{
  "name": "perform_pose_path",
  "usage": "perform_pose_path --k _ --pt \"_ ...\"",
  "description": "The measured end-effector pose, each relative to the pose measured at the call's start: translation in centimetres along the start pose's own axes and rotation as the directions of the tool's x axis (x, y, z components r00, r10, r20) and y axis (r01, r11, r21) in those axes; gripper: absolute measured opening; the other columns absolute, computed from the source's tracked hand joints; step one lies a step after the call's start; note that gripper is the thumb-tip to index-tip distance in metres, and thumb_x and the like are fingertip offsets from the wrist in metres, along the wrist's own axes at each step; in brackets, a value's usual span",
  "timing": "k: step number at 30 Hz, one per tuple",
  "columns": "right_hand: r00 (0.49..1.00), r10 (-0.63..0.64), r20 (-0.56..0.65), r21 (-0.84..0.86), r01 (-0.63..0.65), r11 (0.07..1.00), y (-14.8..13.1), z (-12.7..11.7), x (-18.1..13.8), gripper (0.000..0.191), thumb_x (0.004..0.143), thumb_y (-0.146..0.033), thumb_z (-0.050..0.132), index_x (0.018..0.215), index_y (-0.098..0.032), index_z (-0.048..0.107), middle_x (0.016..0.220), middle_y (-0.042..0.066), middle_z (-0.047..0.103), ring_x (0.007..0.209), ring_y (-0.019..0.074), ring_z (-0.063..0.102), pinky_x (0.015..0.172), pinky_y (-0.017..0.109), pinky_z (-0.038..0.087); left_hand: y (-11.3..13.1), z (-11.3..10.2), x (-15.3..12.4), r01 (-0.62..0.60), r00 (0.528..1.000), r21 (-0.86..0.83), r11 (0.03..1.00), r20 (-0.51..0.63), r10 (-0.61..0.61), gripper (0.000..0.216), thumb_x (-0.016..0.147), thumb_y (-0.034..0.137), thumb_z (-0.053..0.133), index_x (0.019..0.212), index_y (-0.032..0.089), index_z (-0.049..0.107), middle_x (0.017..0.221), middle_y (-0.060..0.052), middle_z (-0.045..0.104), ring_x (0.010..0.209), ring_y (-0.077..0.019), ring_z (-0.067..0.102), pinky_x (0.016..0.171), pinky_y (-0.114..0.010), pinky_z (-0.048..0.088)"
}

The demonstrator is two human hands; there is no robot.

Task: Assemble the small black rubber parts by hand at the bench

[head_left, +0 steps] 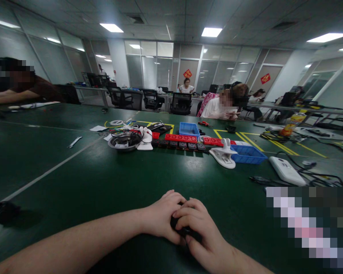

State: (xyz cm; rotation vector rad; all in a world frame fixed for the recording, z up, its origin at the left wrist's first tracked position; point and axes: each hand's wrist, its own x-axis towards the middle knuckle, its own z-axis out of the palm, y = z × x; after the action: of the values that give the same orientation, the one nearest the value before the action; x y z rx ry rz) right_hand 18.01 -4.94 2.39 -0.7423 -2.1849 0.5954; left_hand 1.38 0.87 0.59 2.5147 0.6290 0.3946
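Observation:
Close in front of me, both hands meet around a small black rounded object just over the green table. My right hand has its fingers curled over the top of it, thumb at the near side. From the left, my left hand closes on its far end, with the fingertips partly tucked behind the right hand's. Most of the black object is covered by fingers, so its exact kind does not show.
Farther up stand a metal bowl of cables, red power strips, a white clamp base and blue bins. To the right are a white device and a bottle. A wrench lies left. Several people sit beyond.

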Motion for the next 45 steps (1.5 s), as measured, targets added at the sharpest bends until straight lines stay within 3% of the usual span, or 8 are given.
perform_pose_path --k 5,11,16,19,23,33,40,45 --pt "0.997 0.019 0.070 -0.027 -0.017 0.999 -0.2 0.0 0.0 0.018 0.066 -0.011 0.048 0.078 -0.023 0.055 0.093 -0.002 0.063 0.099 0.0196 0.049 0.099 0.040 0.023 -0.3 0.3 -0.1 -0.007 1.000 0.020 1.000 0.011 0.007 0.043 0.055 0.040 0.073 0.090 0.023 0.057 0.103 -0.001 0.050 0.102 -0.0236 0.045 0.105 -0.043 0.018" --pt "0.995 0.005 0.098 -0.040 -0.001 0.999 -0.1 -0.1 -0.2 0.015 0.069 -0.010 0.048 0.075 -0.023 0.053 0.095 -0.004 0.064 0.103 0.0191 0.048 0.102 0.039 0.019 0.0 0.0 0.1 0.008 1.000 -0.012 1.000 0.019 -0.008 0.060 0.053 0.041 0.072 0.105 0.022 0.052 0.103 -0.003 0.050 0.102 -0.0243 0.046 0.104 -0.047 0.019" --pt "0.992 -0.028 0.123 -0.109 0.041 0.993 0.0 -0.3 -0.6 0.016 0.074 -0.016 0.049 0.085 -0.023 0.058 0.116 0.000 0.057 0.117 0.0236 0.040 0.105 0.045 0.013 0.0 0.0 -0.1 -0.039 0.998 0.034 0.999 0.054 0.037 0.067 0.058 0.044 0.069 0.117 0.023 0.046 0.113 -0.006 0.049 0.107 -0.0274 0.044 0.104 -0.052 0.015" --pt "0.998 -0.049 0.048 -0.123 0.055 0.991 0.3 -0.1 -0.8 0.020 0.078 -0.021 0.049 0.096 -0.023 0.057 0.118 0.004 0.054 0.116 0.0241 0.041 0.105 0.046 0.016 0.0 0.1 -0.2 -0.028 0.999 0.038 0.999 0.046 0.026 0.073 0.059 0.046 0.070 0.122 0.023 0.042 0.116 -0.007 0.047 0.108 -0.0277 0.043 0.104 -0.053 0.015" --pt "0.997 -0.020 -0.077 -0.112 0.011 0.994 0.8 0.5 -0.9 0.027 0.081 -0.025 0.050 0.107 -0.022 0.050 0.110 0.006 0.054 0.107 0.0218 0.047 0.101 0.043 0.025 0.3 0.1 -0.2 -0.011 1.000 0.038 0.999 0.024 0.010 0.073 0.056 0.048 0.073 0.119 0.024 0.045 0.114 -0.005 0.048 0.106 -0.0266 0.044 0.103 -0.052 0.018" --pt "0.972 0.127 -0.199 -0.047 -0.139 0.989 1.1 1.2 -1.2 0.042 0.076 -0.039 0.059 0.110 -0.020 0.043 0.105 0.007 0.048 0.097 0.0232 0.046 0.082 0.037 0.041 0.7 0.7 -0.3 0.061 0.996 0.113 0.992 -0.071 -0.053 0.068 0.052 0.052 0.071 0.105 0.017 0.048 0.102 -0.007 0.050 0.100 -0.0254 0.047 0.105 -0.051 0.019" --pt "0.966 0.197 -0.168 -0.103 -0.216 0.971 0.8 1.5 -0.7 0.017 0.072 -0.023 0.058 0.086 -0.019 0.049 0.086 0.004 0.052 0.080 0.0202 0.048 0.071 0.035 0.040 1.0 0.9 -0.2 0.120 0.989 0.087 0.989 -0.094 -0.111 0.052 0.050 0.042 0.074 0.089 0.018 0.049 0.089 -0.002 0.050 0.090 -0.0211 0.049 0.105 -0.046 0.022" --pt "0.975 0.160 -0.154 -0.105 -0.178 0.979 0.5 1.2 -0.5 0.014 0.071 -0.016 0.053 0.084 -0.019 0.050 0.084 0.004 0.054 0.080 0.0199 0.049 0.072 0.036 0.040 0.5 0.9 -0.1 0.073 0.992 0.041 0.996 -0.105 -0.069 0.046 0.049 0.036 0.075 0.084 0.019 0.051 0.090 0.000 0.050 0.088 -0.0197 0.049 0.098 -0.039 0.031"
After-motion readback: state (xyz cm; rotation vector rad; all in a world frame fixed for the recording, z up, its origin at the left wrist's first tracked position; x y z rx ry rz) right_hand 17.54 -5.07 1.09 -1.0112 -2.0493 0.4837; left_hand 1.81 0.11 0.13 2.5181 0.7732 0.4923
